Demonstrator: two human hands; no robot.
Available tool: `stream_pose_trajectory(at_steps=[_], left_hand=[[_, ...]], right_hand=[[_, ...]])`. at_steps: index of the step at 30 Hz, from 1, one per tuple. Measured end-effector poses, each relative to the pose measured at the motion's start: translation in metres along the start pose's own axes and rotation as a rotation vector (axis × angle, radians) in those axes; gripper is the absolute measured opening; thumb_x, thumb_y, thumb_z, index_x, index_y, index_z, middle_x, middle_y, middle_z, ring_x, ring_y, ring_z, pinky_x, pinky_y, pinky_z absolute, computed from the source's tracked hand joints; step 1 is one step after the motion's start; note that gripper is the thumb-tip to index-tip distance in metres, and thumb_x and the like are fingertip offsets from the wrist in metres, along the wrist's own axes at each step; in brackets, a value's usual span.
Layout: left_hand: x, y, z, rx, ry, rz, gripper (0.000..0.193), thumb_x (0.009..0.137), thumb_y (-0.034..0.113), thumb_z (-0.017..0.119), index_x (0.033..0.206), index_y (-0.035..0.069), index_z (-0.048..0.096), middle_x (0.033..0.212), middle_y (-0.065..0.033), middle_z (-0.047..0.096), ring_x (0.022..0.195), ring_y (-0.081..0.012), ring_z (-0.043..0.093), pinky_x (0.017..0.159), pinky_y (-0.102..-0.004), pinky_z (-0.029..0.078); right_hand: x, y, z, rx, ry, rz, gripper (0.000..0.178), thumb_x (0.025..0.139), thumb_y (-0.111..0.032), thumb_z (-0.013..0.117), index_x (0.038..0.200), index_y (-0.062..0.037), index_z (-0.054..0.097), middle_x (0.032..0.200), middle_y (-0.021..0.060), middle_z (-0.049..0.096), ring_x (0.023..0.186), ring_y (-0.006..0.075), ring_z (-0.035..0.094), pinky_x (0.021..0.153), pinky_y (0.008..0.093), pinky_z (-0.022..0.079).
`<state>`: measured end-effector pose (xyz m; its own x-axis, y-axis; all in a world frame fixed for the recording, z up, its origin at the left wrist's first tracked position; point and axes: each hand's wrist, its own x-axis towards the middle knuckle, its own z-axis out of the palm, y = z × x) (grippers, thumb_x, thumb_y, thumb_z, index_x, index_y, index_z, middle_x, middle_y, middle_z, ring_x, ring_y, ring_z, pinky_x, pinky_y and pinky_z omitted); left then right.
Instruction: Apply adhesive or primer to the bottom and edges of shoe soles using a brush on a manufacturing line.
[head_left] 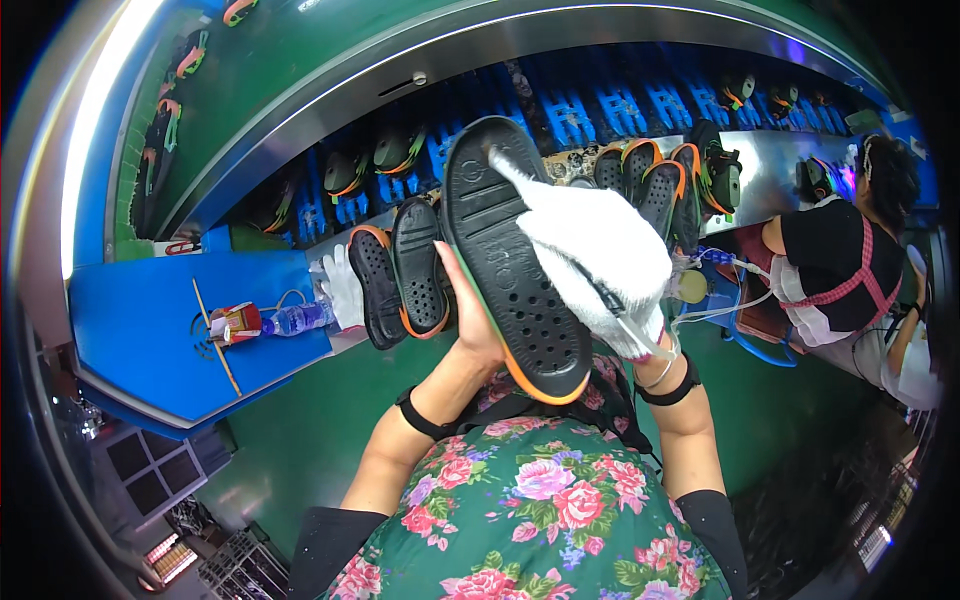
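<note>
A black shoe sole (505, 250) with round holes at its near end and an orange and green rim is held up, tilted, in front of me. My bare left hand (470, 305) grips it along its left edge, thumb up the side. My right hand (598, 255), in a white knitted glove, is bent over the sole's right side. From the glove a thin white tip, smeared by motion, reaches the sole's far end; I cannot tell whether it is a fingertip or a tool. Two more soles (418, 265) stand just left of my left hand.
A blue side table (140, 330) holds a plastic bottle (295, 318), a red carton (236, 324) and a stick. A white glove (342, 285) lies at its edge. Beyond runs a line with blue holders (620, 112) and several soles (655, 190). A co-worker (835, 260) is at the right.
</note>
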<state>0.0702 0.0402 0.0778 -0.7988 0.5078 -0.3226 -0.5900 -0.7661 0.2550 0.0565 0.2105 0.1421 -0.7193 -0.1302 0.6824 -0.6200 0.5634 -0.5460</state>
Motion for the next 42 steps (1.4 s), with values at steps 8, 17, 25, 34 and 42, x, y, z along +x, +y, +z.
stream_pose_trajectory(at_steps=[8,17,25,34,42], left_hand=[[0.005,-0.015,-0.019,-0.017,-0.181,-0.131,0.109,0.087,0.092,0.017,0.158,0.011,0.034,0.153,-0.0136,0.048,0.139,-0.0325,0.05,0.116,-0.0496,0.04],[0.006,-0.01,-0.016,0.354,0.028,-0.027,0.109,0.085,0.094,0.021,0.159,0.015,0.033,0.155,-0.01,0.045,0.14,-0.0286,0.047,0.118,-0.0486,0.037],[0.018,-0.006,-0.054,0.279,0.014,0.148,0.091,0.095,0.083,0.019,0.159,0.019,0.032,0.156,-0.0052,0.043,0.144,-0.0258,0.042,0.121,-0.0437,0.032],[0.02,0.002,-0.083,0.391,-0.018,0.09,0.092,0.097,0.081,0.016,0.159,0.016,0.033,0.154,-0.0063,0.047,0.14,-0.0245,0.046,0.12,-0.0431,0.035],[0.025,0.016,-0.077,-0.081,-0.12,-0.216,0.114,0.083,0.095,0.025,0.156,0.008,0.035,0.149,-0.0173,0.052,0.135,-0.0349,0.053,0.117,-0.0537,0.039]], right_hand=[[-0.014,-0.021,0.007,0.017,-0.168,0.036,0.036,0.084,-0.004,0.071,0.119,-0.006,0.074,0.123,0.0127,0.072,0.112,0.03,0.069,0.095,0.0398,0.054],[-0.017,-0.014,0.008,0.099,-0.06,0.11,0.035,0.083,-0.005,0.072,0.118,-0.0064,0.075,0.121,0.0121,0.073,0.107,0.0298,0.071,0.093,0.0394,0.055],[-0.017,-0.011,0.002,0.263,-0.016,0.19,0.029,0.081,0.0,0.073,0.109,-0.0034,0.076,0.115,0.0144,0.075,0.1,0.0305,0.073,0.088,0.0389,0.057],[-0.023,0.001,0.008,0.368,-0.041,0.118,0.026,0.077,0.001,0.075,0.102,-0.0049,0.078,0.111,0.0156,0.076,0.099,0.0309,0.074,0.085,0.04,0.058],[-0.032,0.01,0.014,0.388,-0.126,-0.033,0.031,0.082,-0.011,0.076,0.113,-0.0075,0.076,0.11,0.0103,0.077,0.095,0.0281,0.075,0.082,0.0368,0.059]])
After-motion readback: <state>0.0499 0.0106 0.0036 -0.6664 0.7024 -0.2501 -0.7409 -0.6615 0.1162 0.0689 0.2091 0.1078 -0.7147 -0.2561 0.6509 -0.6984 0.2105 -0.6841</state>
